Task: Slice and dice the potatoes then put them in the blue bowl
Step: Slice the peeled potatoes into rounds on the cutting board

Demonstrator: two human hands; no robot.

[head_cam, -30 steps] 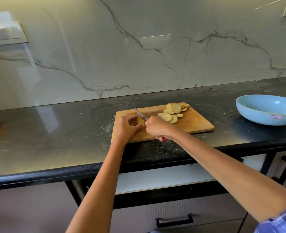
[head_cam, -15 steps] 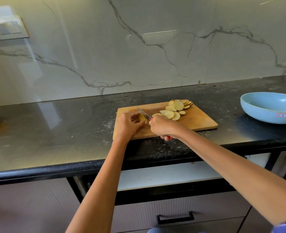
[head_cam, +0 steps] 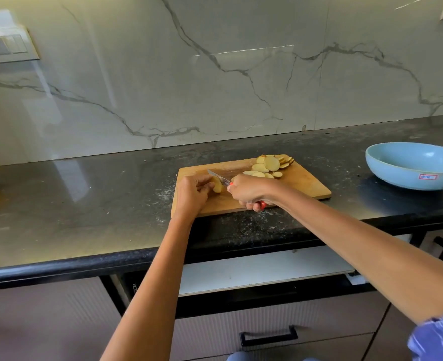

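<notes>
On the near left part of the cutting board (head_cam: 301, 183), the remaining potato piece (head_cam: 217, 184) is sitting with its pale yellow cut face showing, pinched by the curled fingers of the left hand (head_cam: 193, 195). It is likely firm but wet and slippery, and now small, so gripping it well back from the blade looks safest. The right hand (head_cam: 251, 190) is wrapping closed around the red handle of the knife (head_cam: 219, 177), whose blade is lying against the piece. Finished round slices (head_cam: 269, 166), thin and light, are lying fanned at the board's far edge. The blue bowl (head_cam: 414, 165) is waiting well apart on the dark worktop (head_cam: 85, 194).
</notes>
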